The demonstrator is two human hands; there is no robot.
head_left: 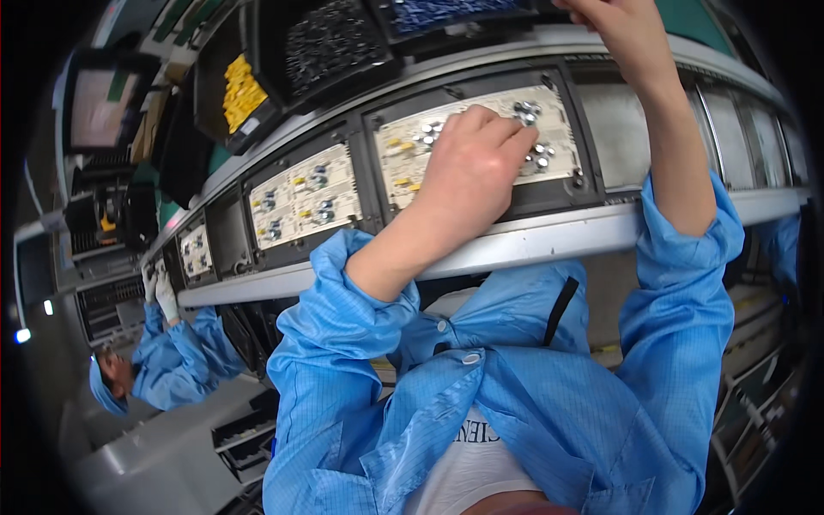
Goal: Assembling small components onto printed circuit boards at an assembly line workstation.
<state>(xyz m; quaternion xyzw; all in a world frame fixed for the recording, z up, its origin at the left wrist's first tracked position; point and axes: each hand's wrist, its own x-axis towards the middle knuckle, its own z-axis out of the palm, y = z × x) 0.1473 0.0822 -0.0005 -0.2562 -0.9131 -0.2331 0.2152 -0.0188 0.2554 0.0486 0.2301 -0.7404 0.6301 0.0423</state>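
My left hand (481, 163) is over a pale circuit board (558, 129) in a dark frame. Its fingers are curled down onto the board, and their tips are hidden behind the hand. Round, silvery-topped components (541, 156) stand on the board beside the fingers, with small yellow parts (403, 148) to the left. My right hand (614, 21) is raised at the top edge, near a bin of blue parts (446, 12). Its fingers are bent together and partly cut off by the picture's edge; anything between them cannot be made out.
Another framed board (305, 196) lies left on the metal-railed line (515, 245). Beyond the rail stand bins of black parts (330, 43) and yellow parts (243, 93). A gloved co-worker (184, 360) is at the far left, near a screen (103, 107).
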